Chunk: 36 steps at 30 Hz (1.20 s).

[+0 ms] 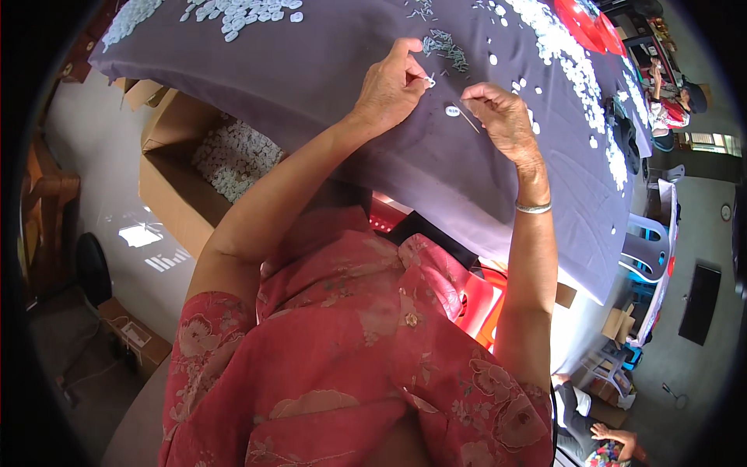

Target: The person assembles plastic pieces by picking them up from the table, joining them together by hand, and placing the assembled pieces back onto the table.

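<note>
— What are the hands doing?
— The left hand (393,86) pinches a small white piece (429,80) on the grey cloth-covered table (327,54). The right hand (502,117) holds a thin stick (467,118), its tip just beside a white disc (453,111).

— What lies around them?
— A small pile of metal bits (445,45) sits just beyond the left hand; white discs crowd the far-left corner (233,12) and the right edge (576,62).

— And beside the table?
— A cardboard box (175,187) of white pieces (233,159) stands under the left edge.

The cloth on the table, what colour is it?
The cloth is dark greyish purple, plain; the head view shows it best.
</note>
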Motion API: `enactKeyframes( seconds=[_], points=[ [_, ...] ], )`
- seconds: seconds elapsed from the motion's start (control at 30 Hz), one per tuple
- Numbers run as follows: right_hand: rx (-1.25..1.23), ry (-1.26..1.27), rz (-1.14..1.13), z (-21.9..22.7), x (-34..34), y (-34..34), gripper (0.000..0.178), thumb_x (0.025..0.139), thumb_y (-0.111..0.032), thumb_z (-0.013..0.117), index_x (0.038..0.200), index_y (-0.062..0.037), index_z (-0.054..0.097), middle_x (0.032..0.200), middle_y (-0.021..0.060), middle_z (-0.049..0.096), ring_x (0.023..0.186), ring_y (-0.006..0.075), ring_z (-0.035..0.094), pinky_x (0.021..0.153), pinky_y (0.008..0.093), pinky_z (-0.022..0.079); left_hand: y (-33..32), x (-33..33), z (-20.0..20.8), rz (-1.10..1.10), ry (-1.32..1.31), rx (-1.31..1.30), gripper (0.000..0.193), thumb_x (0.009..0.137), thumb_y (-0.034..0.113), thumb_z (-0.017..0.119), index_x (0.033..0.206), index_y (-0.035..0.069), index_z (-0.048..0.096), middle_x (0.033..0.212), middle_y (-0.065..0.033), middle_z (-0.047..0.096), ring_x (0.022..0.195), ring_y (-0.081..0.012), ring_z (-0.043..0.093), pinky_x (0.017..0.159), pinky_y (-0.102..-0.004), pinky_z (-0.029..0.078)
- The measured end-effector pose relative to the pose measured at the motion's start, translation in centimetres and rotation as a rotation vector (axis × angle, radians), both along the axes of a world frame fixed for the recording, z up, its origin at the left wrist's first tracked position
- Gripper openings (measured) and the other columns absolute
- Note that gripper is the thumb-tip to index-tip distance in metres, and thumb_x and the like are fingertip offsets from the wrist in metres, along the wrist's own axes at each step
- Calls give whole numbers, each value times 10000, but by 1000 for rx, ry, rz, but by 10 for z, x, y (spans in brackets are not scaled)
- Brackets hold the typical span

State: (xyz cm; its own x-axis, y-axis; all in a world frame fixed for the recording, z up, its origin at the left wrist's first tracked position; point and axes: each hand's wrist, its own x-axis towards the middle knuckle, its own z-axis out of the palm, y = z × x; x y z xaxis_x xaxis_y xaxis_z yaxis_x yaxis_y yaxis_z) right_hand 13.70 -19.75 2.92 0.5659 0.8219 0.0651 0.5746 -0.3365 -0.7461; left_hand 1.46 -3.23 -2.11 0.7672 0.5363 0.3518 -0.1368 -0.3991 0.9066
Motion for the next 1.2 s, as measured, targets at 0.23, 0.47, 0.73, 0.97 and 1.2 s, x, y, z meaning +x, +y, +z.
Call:
enactKeyframes(
  seconds=[0.23,0.47,0.73,0.97,1.2],
  points=[
    [-4,-397,176,2,-11,4,94,801,-15,653,893,-26,641,752,36,562,654,118,543,607,267,440,0,0,-1,-10,22,3,454,804,57,656,1197,35,431,810,-61,660,741,-159,638,710,-293,504],
    [-100,-298,120,4,-25,1,98,784,4,658,859,-13,598,760,64,563,640,183,561,599,299,447,0,0,-2,-20,3,12,446,808,43,642,1201,38,430,821,-61,655,744,-160,636,704,-290,499],
    [106,-190,-45,-19,-33,-3,99,831,37,621,880,-30,567,759,-20,528,657,39,477,616,209,425,-1,3,-5,-6,-59,31,430,785,26,643,1157,57,429,774,-68,636,701,-222,632,669,-340,494],
    [463,532,-84,-21,-5,24,68,877,-19,580,937,-33,609,804,-6,564,670,57,466,639,210,416,-1,1,-1,-41,-47,15,439,794,30,642,1174,69,424,795,-71,635,705,-220,631,662,-338,494],
    [551,796,-111,-24,-1,43,80,870,-43,610,941,-6,619,809,35,590,632,83,472,585,241,417,0,-2,1,-101,27,-44,427,840,37,604,1225,56,419,865,-64,631,797,-157,614,747,-291,483]
  ],
)
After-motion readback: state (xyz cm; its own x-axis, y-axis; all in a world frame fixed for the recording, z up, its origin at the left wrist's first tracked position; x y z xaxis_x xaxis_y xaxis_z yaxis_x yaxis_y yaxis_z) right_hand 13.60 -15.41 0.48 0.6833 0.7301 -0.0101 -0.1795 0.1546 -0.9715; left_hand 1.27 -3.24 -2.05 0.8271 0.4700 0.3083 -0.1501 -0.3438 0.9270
